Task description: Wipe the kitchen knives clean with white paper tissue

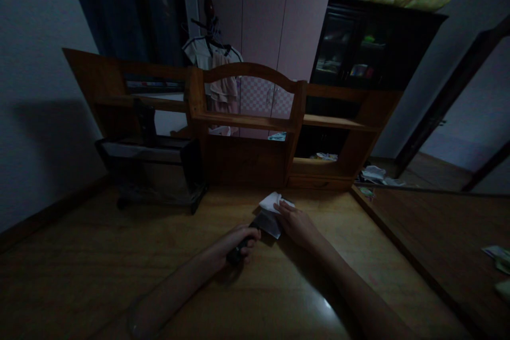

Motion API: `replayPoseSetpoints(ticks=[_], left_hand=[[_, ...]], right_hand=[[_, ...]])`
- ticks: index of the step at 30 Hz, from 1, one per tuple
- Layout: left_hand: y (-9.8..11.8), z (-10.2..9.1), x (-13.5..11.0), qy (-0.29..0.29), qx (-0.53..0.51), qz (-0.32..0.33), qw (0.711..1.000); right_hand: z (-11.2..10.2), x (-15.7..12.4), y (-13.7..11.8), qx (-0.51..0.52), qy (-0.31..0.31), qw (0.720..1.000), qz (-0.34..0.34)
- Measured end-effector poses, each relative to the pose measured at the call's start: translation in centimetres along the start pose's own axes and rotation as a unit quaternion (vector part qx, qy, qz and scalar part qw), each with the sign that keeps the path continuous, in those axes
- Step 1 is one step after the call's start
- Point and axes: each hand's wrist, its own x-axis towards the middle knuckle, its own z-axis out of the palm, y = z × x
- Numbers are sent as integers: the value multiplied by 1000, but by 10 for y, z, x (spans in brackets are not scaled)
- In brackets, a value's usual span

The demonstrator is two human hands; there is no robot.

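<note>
My left hand (245,244) is closed around the black handle of a cleaver (269,224). Its broad, dull grey blade points away from me and to the right, just above the wooden tabletop (191,276). A folded white cloth (271,202), perhaps a paper tissue, lies over the far part of the blade and hides it. My right hand (295,222) presses this cloth against the blade, fingers bent over it and thumb out of sight.
Behind the hands rises a wooden shelf unit (247,159) with a small drawer. A black-framed heater-like appliance (159,175) stands at the left. On the right, a raised wooden edge (398,239) borders the tabletop. The room is dim.
</note>
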Motion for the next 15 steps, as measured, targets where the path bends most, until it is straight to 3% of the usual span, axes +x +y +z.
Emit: replayPoseSetpoints(ticks=[15], left_hand=[[-5, -5, 4, -2, -4, 5, 1000]], right_hand=[[6, 0, -5, 21, 3, 999, -27]])
